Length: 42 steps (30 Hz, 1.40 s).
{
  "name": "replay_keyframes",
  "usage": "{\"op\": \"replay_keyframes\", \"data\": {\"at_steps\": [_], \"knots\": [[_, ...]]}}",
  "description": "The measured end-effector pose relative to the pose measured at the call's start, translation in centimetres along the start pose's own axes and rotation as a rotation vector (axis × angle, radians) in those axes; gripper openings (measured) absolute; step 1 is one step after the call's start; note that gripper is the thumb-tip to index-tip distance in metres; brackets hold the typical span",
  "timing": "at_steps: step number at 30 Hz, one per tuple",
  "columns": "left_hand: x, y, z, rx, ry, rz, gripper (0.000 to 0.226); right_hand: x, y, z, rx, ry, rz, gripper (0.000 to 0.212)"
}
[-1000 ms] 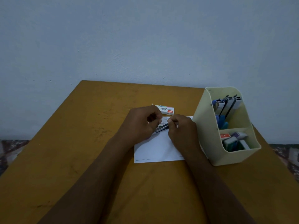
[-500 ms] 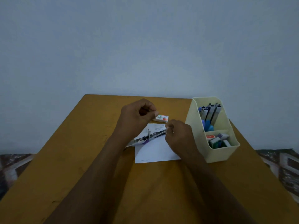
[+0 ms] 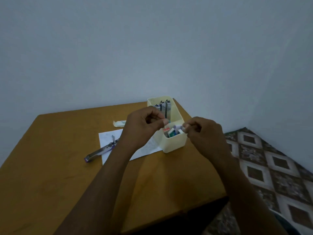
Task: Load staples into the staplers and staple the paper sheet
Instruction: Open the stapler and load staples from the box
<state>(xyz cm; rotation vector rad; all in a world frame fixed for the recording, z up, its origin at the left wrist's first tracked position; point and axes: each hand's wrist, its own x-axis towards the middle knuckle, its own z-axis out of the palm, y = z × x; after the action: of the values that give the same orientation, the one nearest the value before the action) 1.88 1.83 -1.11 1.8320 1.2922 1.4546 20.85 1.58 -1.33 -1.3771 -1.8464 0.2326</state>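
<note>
As left hand [image 3: 144, 126] and right hand [image 3: 203, 133] curl, stapler [image 3: 101, 150] lies apart, leftward

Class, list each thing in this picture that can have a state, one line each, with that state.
Paper sheet: flat on the table.
Stapler: lying opened out, partly on the paper sheet, untouched.
Staple box: on the table, open or closed unclear.
Organizer: upright, staplers behind, small boxes in front.
Left hand: raised, fingers curled, hold unclear.
Right hand: raised, fingers curled, hold unclear.
</note>
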Motion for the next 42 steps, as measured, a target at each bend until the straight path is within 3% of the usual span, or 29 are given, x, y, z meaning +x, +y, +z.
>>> {"op": "replay_keyframes", "data": {"at_steps": [7, 21, 32, 38, 42], "knots": [[-0.5, 3.3, 10.6, -0.02, -0.346, 0.098, 0.005, -4.5, 6.9, -6.8, 0.041, 0.116, 0.332, 0.014], [-5.4, 8.0, 28.5, 0.037, -0.736, 0.152, 0.005, -12.9, 17.6, -15.0, -0.154, 0.28, 0.594, 0.016], [-3.3, 7.3, 25.7, 0.061, -0.576, 0.187, 0.009, -12.7, 17.2, -13.7, -0.083, 0.231, 0.581, 0.017], [-0.8, 7.1, 19.2, 0.052, -0.403, 0.22, 0.009, -8.1, 13.1, -10.4, -0.031, 0.171, 0.401, 0.016], [0.2, 7.0, 13.7, 0.012, -0.263, 0.132, 0.012, -4.6, 8.8, -8.0, 0.024, 0.138, 0.217, 0.016]]}}
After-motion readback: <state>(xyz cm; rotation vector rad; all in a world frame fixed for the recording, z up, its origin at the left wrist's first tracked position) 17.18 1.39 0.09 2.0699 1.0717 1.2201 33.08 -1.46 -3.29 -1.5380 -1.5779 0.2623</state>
